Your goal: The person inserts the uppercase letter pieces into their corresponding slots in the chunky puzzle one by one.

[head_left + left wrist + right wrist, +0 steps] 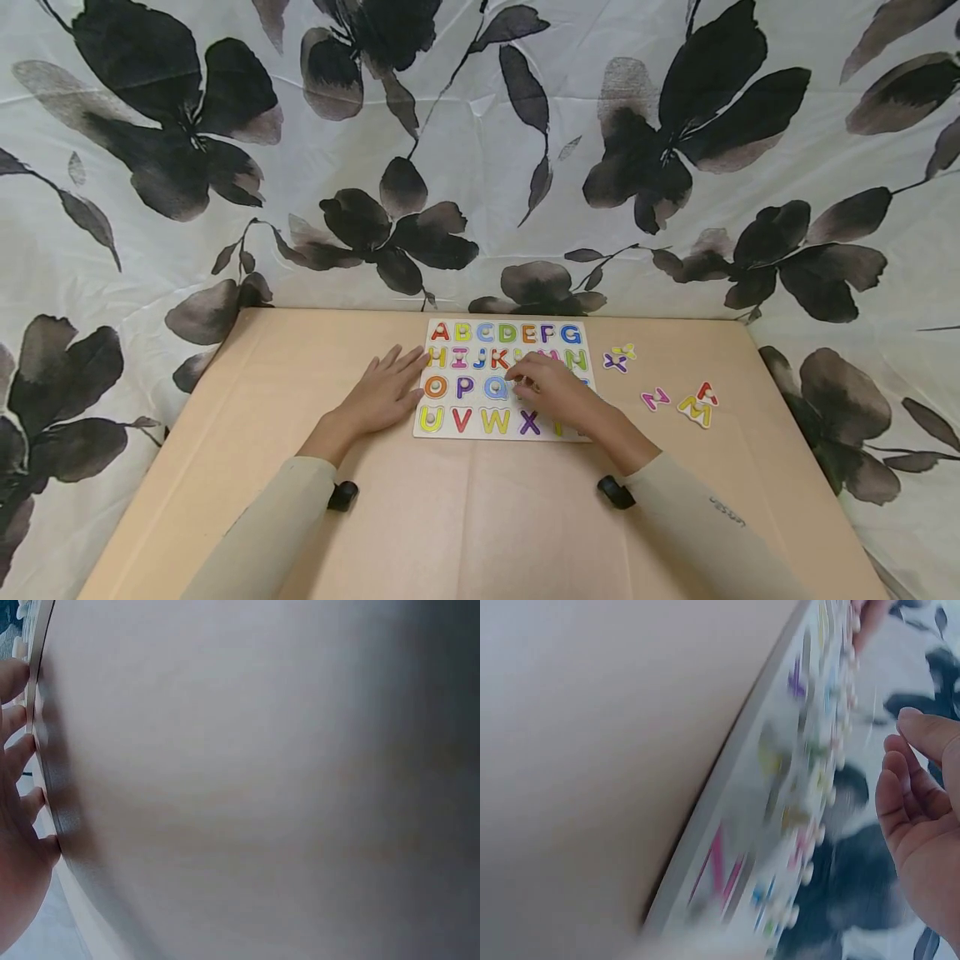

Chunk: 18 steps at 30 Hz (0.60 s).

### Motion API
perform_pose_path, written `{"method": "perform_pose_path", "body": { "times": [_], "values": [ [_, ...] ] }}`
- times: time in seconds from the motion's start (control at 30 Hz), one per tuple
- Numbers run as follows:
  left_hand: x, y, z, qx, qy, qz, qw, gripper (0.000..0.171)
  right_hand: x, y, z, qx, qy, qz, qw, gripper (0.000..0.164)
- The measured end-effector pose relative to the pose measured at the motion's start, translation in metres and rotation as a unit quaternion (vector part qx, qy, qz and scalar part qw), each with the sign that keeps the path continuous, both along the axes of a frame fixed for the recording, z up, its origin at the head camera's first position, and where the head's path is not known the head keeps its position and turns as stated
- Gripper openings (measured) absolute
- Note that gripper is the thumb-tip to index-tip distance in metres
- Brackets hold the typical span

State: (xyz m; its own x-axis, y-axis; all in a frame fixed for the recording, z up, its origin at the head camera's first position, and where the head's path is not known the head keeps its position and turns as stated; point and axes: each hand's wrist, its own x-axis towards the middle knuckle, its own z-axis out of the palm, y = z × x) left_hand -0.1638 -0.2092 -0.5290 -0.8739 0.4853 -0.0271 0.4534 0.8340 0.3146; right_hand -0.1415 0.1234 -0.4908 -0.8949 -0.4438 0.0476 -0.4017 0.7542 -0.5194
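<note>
A white alphabet puzzle board point(480, 432) lies on the table, with rows of coloured letters, many bearing small pegs. My left hand point(385, 392) rests at the board's left edge, its fingers spread and fingertips touching the edge by the H and O. Over the right half of the board hovers my right hand point(558, 387), covering several letters of the middle rows. Its fingers point(892, 795) bend loosely above the pegs in the right wrist view, with nothing between them and the thumb. Near its fingertips sits the blue Q point(495, 387).
Right of the board lie loose letter pieces: a purple X point(615, 362), a yellow piece point(624, 351), a pink Z point(655, 400), a red A point(707, 393) and a yellow M point(694, 412). A floral cloth point(495, 125) hangs behind the tan table point(420, 525).
</note>
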Motion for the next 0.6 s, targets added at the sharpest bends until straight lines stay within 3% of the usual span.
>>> {"method": "perform_pose_path", "body": {
  "times": [0.33,0.6],
  "values": [
    [0.001,0.0,-0.001,-0.003,-0.001,-0.002,1.0,0.071,0.012,0.082,0.002,-0.012,-0.001,-0.079,0.997,0.025],
    [0.001,-0.001,0.002,0.002,0.002,-0.009,1.0,0.071,0.019,0.14,-0.004,-0.001,0.049,-0.11,0.993,0.021]
  ]
}}
